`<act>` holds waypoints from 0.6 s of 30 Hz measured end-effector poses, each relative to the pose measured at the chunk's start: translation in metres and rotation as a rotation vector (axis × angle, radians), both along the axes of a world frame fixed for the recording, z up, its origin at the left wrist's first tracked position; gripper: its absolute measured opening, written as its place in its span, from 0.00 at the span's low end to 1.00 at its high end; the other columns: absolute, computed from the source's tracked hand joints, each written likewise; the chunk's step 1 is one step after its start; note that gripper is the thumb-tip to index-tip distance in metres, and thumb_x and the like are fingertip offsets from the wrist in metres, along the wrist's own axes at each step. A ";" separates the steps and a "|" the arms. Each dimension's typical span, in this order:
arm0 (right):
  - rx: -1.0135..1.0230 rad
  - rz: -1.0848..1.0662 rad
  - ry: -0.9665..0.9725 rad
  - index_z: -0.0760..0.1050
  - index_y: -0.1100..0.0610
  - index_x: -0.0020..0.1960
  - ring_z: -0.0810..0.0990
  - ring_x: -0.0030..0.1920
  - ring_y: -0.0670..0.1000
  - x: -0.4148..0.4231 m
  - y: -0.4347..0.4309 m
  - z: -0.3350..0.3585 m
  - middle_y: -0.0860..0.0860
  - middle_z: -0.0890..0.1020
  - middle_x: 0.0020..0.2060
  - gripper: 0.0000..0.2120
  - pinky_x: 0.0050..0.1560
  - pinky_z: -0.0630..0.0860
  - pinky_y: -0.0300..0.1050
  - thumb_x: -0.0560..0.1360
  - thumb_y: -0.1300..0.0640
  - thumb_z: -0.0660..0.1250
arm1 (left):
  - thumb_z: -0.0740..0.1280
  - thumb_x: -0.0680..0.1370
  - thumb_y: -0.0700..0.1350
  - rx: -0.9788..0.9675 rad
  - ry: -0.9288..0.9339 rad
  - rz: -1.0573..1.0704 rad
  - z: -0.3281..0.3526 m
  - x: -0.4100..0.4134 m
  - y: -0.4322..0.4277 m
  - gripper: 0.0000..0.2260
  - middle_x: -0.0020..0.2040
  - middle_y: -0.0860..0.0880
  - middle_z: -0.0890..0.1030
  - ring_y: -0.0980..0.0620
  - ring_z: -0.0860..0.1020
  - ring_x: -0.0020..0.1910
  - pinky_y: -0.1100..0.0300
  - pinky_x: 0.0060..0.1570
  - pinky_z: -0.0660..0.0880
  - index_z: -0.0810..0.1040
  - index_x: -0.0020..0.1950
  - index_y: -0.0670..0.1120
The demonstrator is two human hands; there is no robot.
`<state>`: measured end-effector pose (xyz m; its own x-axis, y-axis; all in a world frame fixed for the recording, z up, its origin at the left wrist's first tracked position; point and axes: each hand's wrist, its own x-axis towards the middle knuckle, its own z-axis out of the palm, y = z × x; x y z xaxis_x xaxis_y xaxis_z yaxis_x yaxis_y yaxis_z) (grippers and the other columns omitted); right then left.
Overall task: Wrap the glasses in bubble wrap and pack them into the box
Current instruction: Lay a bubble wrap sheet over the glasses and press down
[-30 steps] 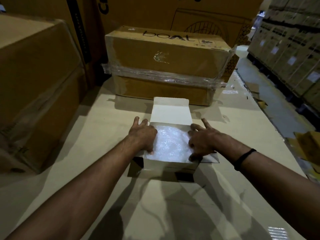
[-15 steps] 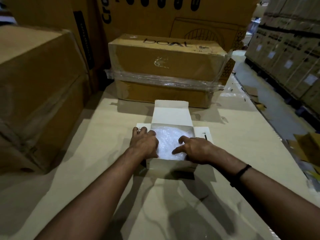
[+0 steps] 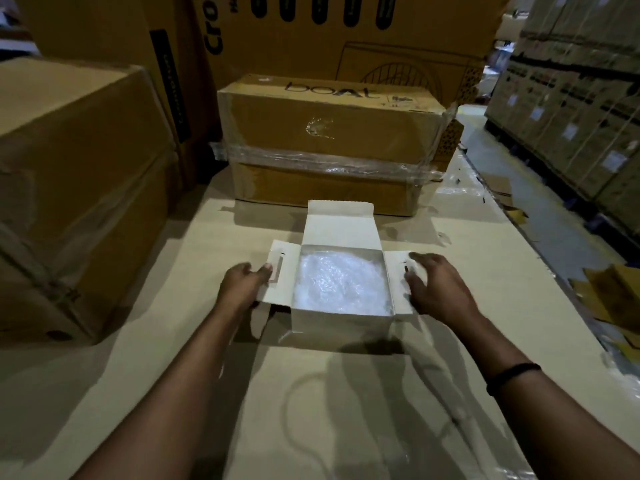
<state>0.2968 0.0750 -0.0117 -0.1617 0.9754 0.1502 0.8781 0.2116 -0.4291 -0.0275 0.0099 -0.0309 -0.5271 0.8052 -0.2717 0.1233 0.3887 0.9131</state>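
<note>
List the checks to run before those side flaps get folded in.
1. The bubble wrap lies inside the box walls: ok.
2. The left hand grips the edge of the left flap: ok.
3. The right hand rests on the right flap: ok.
4. The lid stands open at the back, clear of both flaps: ok.
5. The glasses are fully wrapped: cannot tell, the wrap hides them.

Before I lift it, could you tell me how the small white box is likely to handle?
The white box looks like thin card with its flaps open, so it would probably flex if squeezed. Bubble wrap fills it, so contents likely won't shift.
</note>
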 end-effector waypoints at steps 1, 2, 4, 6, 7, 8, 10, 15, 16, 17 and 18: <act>-0.117 -0.093 0.125 0.67 0.55 0.72 0.79 0.56 0.60 0.003 0.002 -0.004 0.58 0.79 0.60 0.27 0.58 0.76 0.52 0.75 0.48 0.65 | 0.69 0.77 0.44 -0.018 -0.145 -0.028 0.004 0.001 -0.002 0.12 0.57 0.35 0.80 0.43 0.80 0.45 0.53 0.45 0.77 0.79 0.56 0.37; -0.233 -0.153 0.222 0.65 0.57 0.73 0.81 0.52 0.60 0.003 0.002 -0.005 0.58 0.80 0.55 0.29 0.56 0.77 0.52 0.75 0.49 0.66 | 0.69 0.77 0.40 -0.026 -0.212 -0.050 0.008 0.002 -0.003 0.05 0.51 0.36 0.82 0.45 0.80 0.40 0.53 0.42 0.78 0.80 0.48 0.38; -0.395 -0.218 0.416 0.65 0.61 0.73 0.81 0.44 0.58 0.000 -0.001 -0.006 0.57 0.82 0.44 0.29 0.49 0.79 0.54 0.75 0.54 0.70 | 0.69 0.74 0.36 0.002 -0.171 -0.058 0.015 0.005 0.000 0.02 0.43 0.38 0.82 0.44 0.79 0.37 0.51 0.43 0.78 0.80 0.42 0.41; -0.429 -0.244 0.535 0.69 0.63 0.70 0.83 0.39 0.59 -0.002 -0.002 -0.008 0.56 0.83 0.42 0.27 0.43 0.82 0.57 0.74 0.58 0.72 | 0.69 0.72 0.34 0.099 -0.009 -0.089 0.024 0.015 0.006 0.05 0.41 0.42 0.82 0.44 0.80 0.40 0.54 0.43 0.76 0.81 0.41 0.43; -0.406 -0.247 0.544 0.72 0.63 0.67 0.84 0.39 0.58 -0.002 -0.001 -0.008 0.55 0.83 0.41 0.25 0.43 0.82 0.57 0.73 0.60 0.72 | 0.69 0.72 0.34 0.147 0.074 -0.141 0.029 0.023 0.008 0.06 0.44 0.43 0.83 0.45 0.80 0.43 0.56 0.45 0.75 0.81 0.43 0.43; -0.380 -0.247 0.547 0.76 0.63 0.64 0.84 0.39 0.57 -0.004 -0.001 -0.007 0.54 0.84 0.40 0.22 0.43 0.82 0.58 0.71 0.61 0.73 | 0.68 0.72 0.35 0.176 0.151 -0.211 0.033 0.032 0.009 0.09 0.50 0.44 0.83 0.46 0.80 0.47 0.56 0.48 0.74 0.81 0.50 0.44; -0.334 -0.234 0.570 0.80 0.62 0.56 0.85 0.38 0.57 -0.007 0.000 -0.002 0.54 0.85 0.37 0.15 0.41 0.82 0.58 0.69 0.63 0.73 | 0.68 0.76 0.41 0.167 0.327 -0.411 0.031 0.052 0.013 0.19 0.64 0.47 0.78 0.50 0.77 0.57 0.58 0.54 0.72 0.75 0.67 0.45; -0.270 -0.072 0.599 0.77 0.57 0.61 0.83 0.44 0.55 -0.031 -0.001 0.011 0.50 0.83 0.43 0.18 0.41 0.81 0.51 0.72 0.58 0.72 | 0.62 0.78 0.62 -0.038 0.964 -0.724 -0.009 0.076 0.027 0.36 0.80 0.49 0.52 0.48 0.50 0.78 0.47 0.75 0.53 0.53 0.79 0.48; -0.250 0.001 0.546 0.77 0.56 0.64 0.83 0.47 0.52 -0.036 -0.002 0.013 0.48 0.83 0.48 0.19 0.46 0.79 0.49 0.73 0.55 0.71 | 0.62 0.78 0.62 -0.048 0.985 -0.723 -0.014 0.076 0.028 0.36 0.80 0.49 0.50 0.48 0.49 0.79 0.47 0.75 0.52 0.52 0.80 0.48; -0.229 0.080 0.472 0.77 0.55 0.64 0.81 0.50 0.50 -0.041 -0.003 0.014 0.46 0.81 0.52 0.18 0.51 0.77 0.47 0.75 0.54 0.69 | 0.62 0.78 0.62 -0.042 0.993 -0.718 -0.016 0.075 0.028 0.36 0.80 0.50 0.50 0.49 0.48 0.79 0.48 0.75 0.51 0.51 0.80 0.48; -0.210 0.154 0.389 0.77 0.55 0.63 0.79 0.52 0.49 -0.046 -0.002 0.014 0.46 0.80 0.53 0.16 0.53 0.75 0.46 0.76 0.54 0.67 | 0.62 0.78 0.61 -0.030 0.996 -0.719 -0.016 0.075 0.029 0.36 0.80 0.50 0.50 0.49 0.48 0.79 0.48 0.75 0.52 0.51 0.80 0.48</act>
